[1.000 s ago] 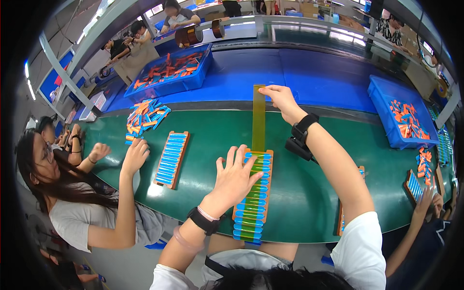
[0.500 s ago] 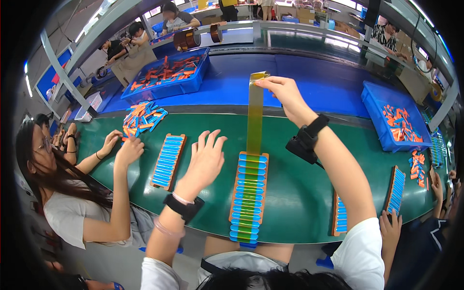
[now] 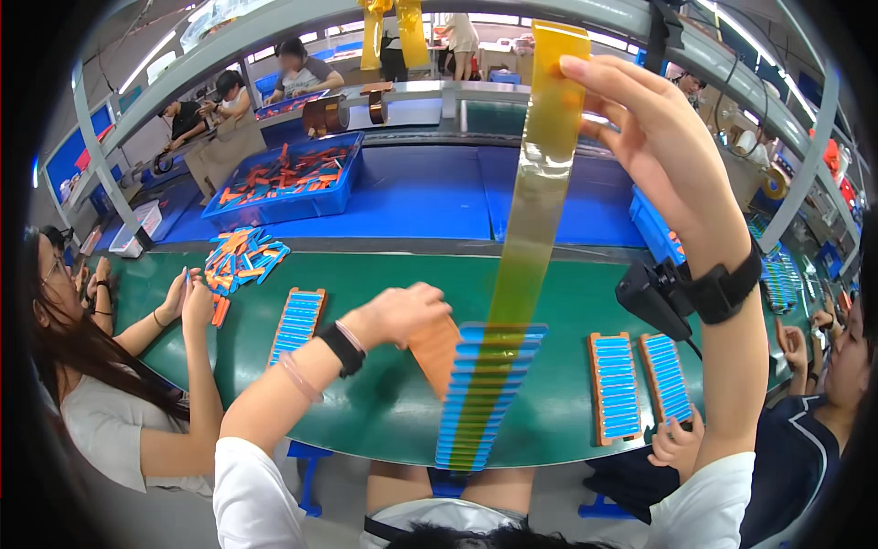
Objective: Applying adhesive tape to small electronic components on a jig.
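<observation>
My right hand [image 3: 645,137] is raised high and pinches the top end of a long amber see-through tape strip [image 3: 535,220]. The strip runs down to a long orange tray of blue cells [image 3: 485,403] lying on the green table [image 3: 384,412] in front of me. My left hand [image 3: 402,313] is closed on a flat orange card [image 3: 437,355], held just left of the tray's upper end. Both wrists wear black bands, and a small black device [image 3: 654,297] hangs from the right one.
A person at the left has both hands by a pile of orange and blue pieces [image 3: 240,258], with another tray [image 3: 297,325] beside it. Two more trays [image 3: 640,384] lie at the right near another person's hand [image 3: 677,444]. A blue bin [image 3: 283,178] stands on the blue belt behind.
My right hand has lifted the tape strip higher. My left hand, spread open above the tray before, now grips an orange card beside the tray.
</observation>
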Demonstrator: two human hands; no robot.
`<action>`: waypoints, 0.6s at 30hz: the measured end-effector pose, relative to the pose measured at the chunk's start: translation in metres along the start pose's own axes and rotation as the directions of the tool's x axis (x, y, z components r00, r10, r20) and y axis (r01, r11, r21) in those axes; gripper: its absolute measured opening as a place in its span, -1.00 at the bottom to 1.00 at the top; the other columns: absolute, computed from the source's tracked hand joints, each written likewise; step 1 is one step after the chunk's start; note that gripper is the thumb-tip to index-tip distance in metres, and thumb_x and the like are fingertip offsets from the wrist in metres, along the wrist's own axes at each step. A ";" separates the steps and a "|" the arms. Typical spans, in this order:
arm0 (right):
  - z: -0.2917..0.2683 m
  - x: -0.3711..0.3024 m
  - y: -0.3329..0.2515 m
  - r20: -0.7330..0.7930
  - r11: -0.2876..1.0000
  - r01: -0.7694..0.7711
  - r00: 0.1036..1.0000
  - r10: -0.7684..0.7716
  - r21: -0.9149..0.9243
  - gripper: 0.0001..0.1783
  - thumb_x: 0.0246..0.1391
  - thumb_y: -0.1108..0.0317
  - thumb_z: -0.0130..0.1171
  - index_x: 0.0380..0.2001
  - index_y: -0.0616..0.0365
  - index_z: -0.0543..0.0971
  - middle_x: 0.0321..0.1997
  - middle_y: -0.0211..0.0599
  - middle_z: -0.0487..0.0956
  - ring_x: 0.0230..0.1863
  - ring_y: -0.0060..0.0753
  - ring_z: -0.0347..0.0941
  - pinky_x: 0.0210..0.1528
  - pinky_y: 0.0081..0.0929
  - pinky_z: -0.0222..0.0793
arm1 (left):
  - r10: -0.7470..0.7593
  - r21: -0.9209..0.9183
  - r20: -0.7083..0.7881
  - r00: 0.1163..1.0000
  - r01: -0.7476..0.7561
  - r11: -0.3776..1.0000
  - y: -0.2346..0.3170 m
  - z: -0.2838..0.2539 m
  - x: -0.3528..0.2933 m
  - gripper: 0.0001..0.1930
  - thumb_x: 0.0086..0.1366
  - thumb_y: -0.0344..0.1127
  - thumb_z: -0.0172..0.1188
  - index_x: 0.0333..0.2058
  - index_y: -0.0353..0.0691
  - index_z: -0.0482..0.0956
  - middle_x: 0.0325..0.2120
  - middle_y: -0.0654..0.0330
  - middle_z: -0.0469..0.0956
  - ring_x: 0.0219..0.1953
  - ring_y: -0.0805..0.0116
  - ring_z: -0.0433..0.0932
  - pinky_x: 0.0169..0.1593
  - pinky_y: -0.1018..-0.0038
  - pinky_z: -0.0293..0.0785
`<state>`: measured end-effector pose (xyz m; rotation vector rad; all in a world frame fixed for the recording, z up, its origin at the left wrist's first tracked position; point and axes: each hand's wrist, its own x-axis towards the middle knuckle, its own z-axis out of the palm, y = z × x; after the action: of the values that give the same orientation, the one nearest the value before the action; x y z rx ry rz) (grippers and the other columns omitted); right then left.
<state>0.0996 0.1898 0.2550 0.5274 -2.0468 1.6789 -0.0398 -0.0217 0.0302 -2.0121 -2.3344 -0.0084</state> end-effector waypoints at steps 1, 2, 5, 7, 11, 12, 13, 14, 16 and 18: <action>-0.001 -0.004 -0.006 0.012 1.000 0.007 1.000 -0.007 -0.007 -0.75 0.00 0.31 0.04 -0.25 0.19 0.50 -0.20 -0.41 0.48 -0.19 -0.63 0.34 -0.15 -0.64 0.17 | -0.160 -0.028 0.159 0.974 0.166 0.986 -0.010 -0.011 0.002 -0.28 -0.32 -0.30 0.35 -0.06 -0.12 0.30 -0.11 0.13 0.31 -0.04 0.14 0.27 -0.07 0.32 0.36; 0.003 -0.010 -0.012 -0.009 0.999 -0.017 1.000 0.016 -0.040 -0.76 -0.01 0.32 0.05 -0.26 0.20 0.50 -0.22 -0.40 0.49 -0.20 -0.64 0.34 -0.16 -0.62 0.18 | -0.219 0.017 0.146 0.965 0.219 0.976 -0.025 -0.013 0.002 -0.24 -0.39 -0.30 0.37 -0.07 -0.14 0.30 -0.14 0.10 0.30 -0.07 0.09 0.27 -0.09 0.30 0.37; 0.013 -0.023 -0.022 -0.016 0.996 -0.082 0.997 0.081 -0.031 -0.79 -0.04 0.37 0.09 -0.31 0.22 0.52 -0.28 -0.40 0.51 -0.24 -0.65 0.36 -0.20 -0.64 0.20 | -0.435 0.134 0.177 0.883 0.416 0.899 -0.077 -0.016 -0.007 -0.17 -0.51 -0.28 0.39 -0.08 -0.19 0.30 -0.19 0.00 0.29 -0.12 -0.04 0.27 -0.09 0.26 0.36; 0.019 -0.030 -0.023 -0.012 0.997 -0.072 0.997 0.072 0.020 -0.76 -0.08 0.28 0.15 -0.37 0.21 0.56 -0.39 -0.46 0.53 -0.28 -0.69 0.36 -0.21 -0.66 0.22 | -0.541 0.180 0.237 0.807 0.511 0.840 -0.109 -0.018 -0.019 -0.15 -0.53 -0.26 0.40 -0.08 -0.21 0.30 -0.19 -0.05 0.29 -0.13 -0.05 0.27 -0.06 0.22 0.32; 0.027 -0.044 -0.019 0.050 0.998 -0.041 0.998 0.038 0.051 -0.75 -0.10 0.34 0.18 -0.40 0.34 0.54 -0.04 -0.23 0.35 -0.15 -0.54 0.34 -0.07 -0.61 0.23 | -0.698 0.143 0.324 0.639 0.696 0.704 -0.142 -0.004 -0.042 -0.11 -0.51 -0.20 0.43 -0.05 -0.23 0.27 -0.11 -0.11 0.27 -0.03 -0.10 0.23 0.04 0.21 0.22; 0.030 -0.049 -0.019 0.053 0.996 -0.083 0.995 0.080 0.044 -0.77 -0.11 0.37 0.19 -0.39 0.32 0.55 0.01 -0.23 0.30 -0.13 -0.51 0.34 -0.07 -0.60 0.24 | -0.699 0.166 0.376 0.609 0.697 0.697 -0.141 -0.003 -0.046 -0.07 -0.51 -0.15 0.46 -0.03 -0.23 0.26 -0.05 -0.12 0.22 0.02 -0.09 0.19 0.05 0.18 0.22; 0.035 -0.052 -0.018 0.073 0.992 -0.081 0.995 0.074 0.098 -0.78 -0.12 0.38 0.20 -0.39 0.31 0.55 0.03 -0.22 0.28 -0.10 -0.47 0.34 -0.06 -0.57 0.25 | -0.741 0.292 0.420 0.524 0.695 0.657 -0.141 0.000 -0.047 -0.10 -0.43 -0.12 0.44 -0.01 -0.20 0.24 -0.01 -0.11 0.18 0.05 -0.08 0.17 0.02 0.13 0.23; 0.040 -0.057 -0.020 0.092 0.991 -0.087 0.993 0.078 0.099 -0.79 -0.12 0.38 0.20 -0.40 0.31 0.55 0.05 -0.20 0.27 -0.09 -0.46 0.33 -0.05 -0.56 0.25 | -0.715 0.171 0.276 0.643 0.699 0.695 -0.143 -0.001 -0.051 -0.21 -0.30 -0.13 0.39 -0.03 -0.22 0.26 -0.03 -0.07 0.23 0.02 -0.02 0.22 -0.01 0.16 0.27; 0.045 -0.065 -0.016 0.111 0.989 -0.098 0.990 0.086 0.111 -0.82 -0.12 0.40 0.20 -0.43 0.31 0.55 0.09 -0.17 0.21 -0.05 -0.43 0.31 -0.02 -0.51 0.25 | -0.636 -0.417 0.087 0.767 0.607 0.676 -0.108 -0.040 -0.029 -0.47 -0.03 -0.14 0.22 -0.09 -0.25 0.32 -0.12 0.02 0.34 -0.04 0.11 0.32 -0.06 0.24 0.33; 0.041 -0.072 -0.005 0.120 0.999 -0.027 0.992 0.029 -0.018 -0.84 -0.15 0.42 0.22 -0.45 0.26 0.56 0.13 -0.15 0.17 -0.04 -0.39 0.30 0.02 -0.42 0.22 | -0.593 -0.967 -0.015 0.805 0.139 0.214 -0.027 -0.107 0.005 -0.64 0.21 -0.10 -0.05 -0.22 -0.30 0.42 -0.26 0.15 0.44 -0.16 0.28 0.42 -0.12 0.37 0.39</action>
<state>0.1578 0.1497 0.2123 0.6105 -2.1605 1.6817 -0.0627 -0.0250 0.1384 -1.1822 -2.6256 -2.0912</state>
